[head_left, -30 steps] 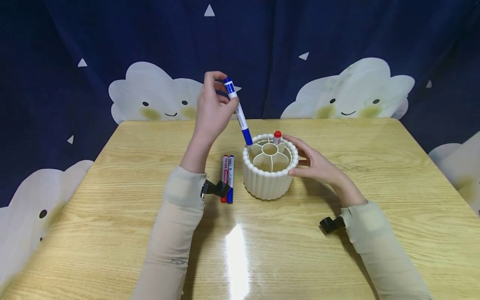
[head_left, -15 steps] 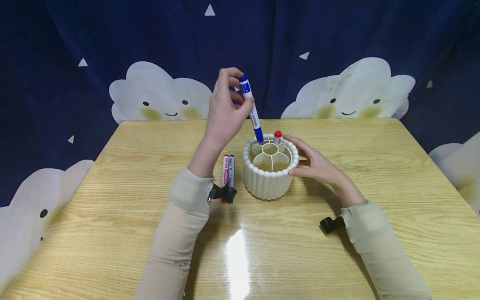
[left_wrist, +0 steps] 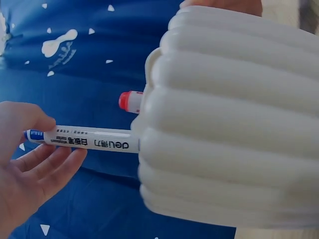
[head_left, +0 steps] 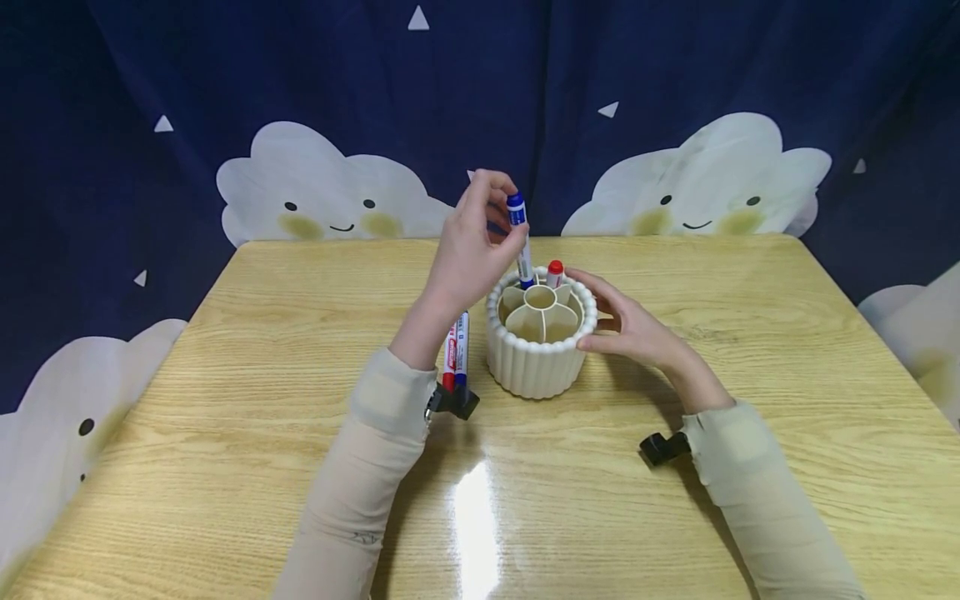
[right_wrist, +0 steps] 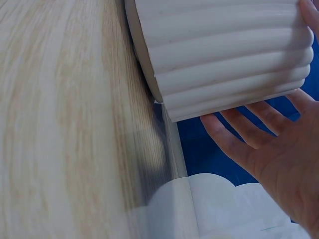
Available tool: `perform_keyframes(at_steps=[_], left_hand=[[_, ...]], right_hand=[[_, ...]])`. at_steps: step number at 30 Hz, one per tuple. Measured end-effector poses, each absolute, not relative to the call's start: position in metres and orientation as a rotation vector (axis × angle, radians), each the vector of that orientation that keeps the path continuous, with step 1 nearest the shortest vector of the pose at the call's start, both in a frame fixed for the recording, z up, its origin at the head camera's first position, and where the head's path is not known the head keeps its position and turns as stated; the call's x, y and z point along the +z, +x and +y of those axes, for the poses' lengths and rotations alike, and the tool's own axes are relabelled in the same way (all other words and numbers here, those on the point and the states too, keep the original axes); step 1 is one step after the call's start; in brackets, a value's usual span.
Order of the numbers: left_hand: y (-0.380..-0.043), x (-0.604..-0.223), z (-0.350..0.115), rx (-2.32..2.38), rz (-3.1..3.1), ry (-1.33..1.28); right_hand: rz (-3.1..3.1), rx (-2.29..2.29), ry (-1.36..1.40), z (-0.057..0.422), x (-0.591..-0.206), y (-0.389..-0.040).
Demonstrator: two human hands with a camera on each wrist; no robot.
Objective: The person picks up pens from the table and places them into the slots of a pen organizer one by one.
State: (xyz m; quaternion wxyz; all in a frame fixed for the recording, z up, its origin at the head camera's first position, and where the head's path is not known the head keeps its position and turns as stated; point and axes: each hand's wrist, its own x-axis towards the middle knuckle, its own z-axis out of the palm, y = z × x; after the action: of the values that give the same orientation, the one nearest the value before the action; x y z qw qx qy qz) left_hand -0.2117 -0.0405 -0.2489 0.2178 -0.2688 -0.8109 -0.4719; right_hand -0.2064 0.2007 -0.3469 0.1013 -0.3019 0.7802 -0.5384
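My left hand (head_left: 474, 250) pinches a blue whiteboard marker (head_left: 524, 265) near its top end. The marker stands almost upright, its lower tip inside a rear-left compartment of the cream pen holder (head_left: 534, 371). In the left wrist view, thumb and fingers hold the white barrel (left_wrist: 94, 138) while its other end passes behind the rim. My right hand (head_left: 633, 332) grips the holder from the right, thumb at the front rim and fingers round the back. A red-capped marker (head_left: 555, 270) stands in a back compartment.
On the wooden table (head_left: 225, 400), left of the holder, a red marker (head_left: 450, 358) and another blue marker (head_left: 462, 346) lie side by side, partly hidden by the left wrist and its camera (head_left: 457, 402). A dark blue cloud-patterned curtain (head_left: 510, 75) hangs behind the table.
My left hand has moved right and then down, bringing the blue marker from the holder's left rim into a compartment. The marker is more upright. My right hand and the holder have stayed put.
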Motion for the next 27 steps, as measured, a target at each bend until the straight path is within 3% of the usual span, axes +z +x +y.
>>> perform_keyframes(at_steps=[27], left_hand=[[-0.213, -0.28, -0.036, -1.213, -2.495, -0.817]], right_hand=[[2.301, -1.592, -0.885, 0.201, -0.347, -0.207]])
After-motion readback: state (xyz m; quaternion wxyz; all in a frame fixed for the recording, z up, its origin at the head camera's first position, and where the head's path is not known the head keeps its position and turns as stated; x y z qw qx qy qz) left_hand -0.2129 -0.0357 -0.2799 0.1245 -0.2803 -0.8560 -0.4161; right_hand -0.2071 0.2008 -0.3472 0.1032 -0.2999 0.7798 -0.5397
